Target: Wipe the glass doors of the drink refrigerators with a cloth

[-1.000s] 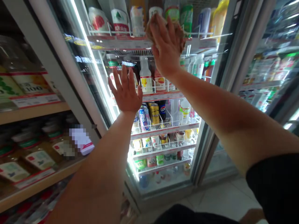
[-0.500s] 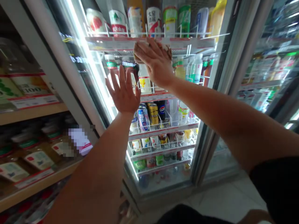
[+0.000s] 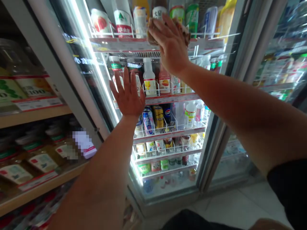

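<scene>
My right hand (image 3: 174, 52) presses a crumpled brown patterned cloth (image 3: 153, 35) flat against the glass door (image 3: 171, 191) of a lit drinks fridge, level with the top shelf edge. The cloth sticks out on both sides of the fingers; the palm side is hidden. Lower and to the left, my left hand (image 3: 130, 95) lies on the glass with its fingers spread, holding nothing. Behind the pane stand bottles, among them a white bottle with a yellow fruit label (image 3: 150, 83), and cans such as a gold can (image 3: 158, 117).
On the left, a wooden shelf (image 3: 35, 118) carries several juice bottles, with a white and pink box (image 3: 83, 143) near its end. The door's metal frame (image 3: 230, 83) runs down the right side, beside another fridge. Pale floor tiles (image 3: 232, 201) lie below.
My right hand and the cloth have moved up and to the right over the glass, uncovering bottles on the second shelf. My left hand has stayed in nearly the same place.
</scene>
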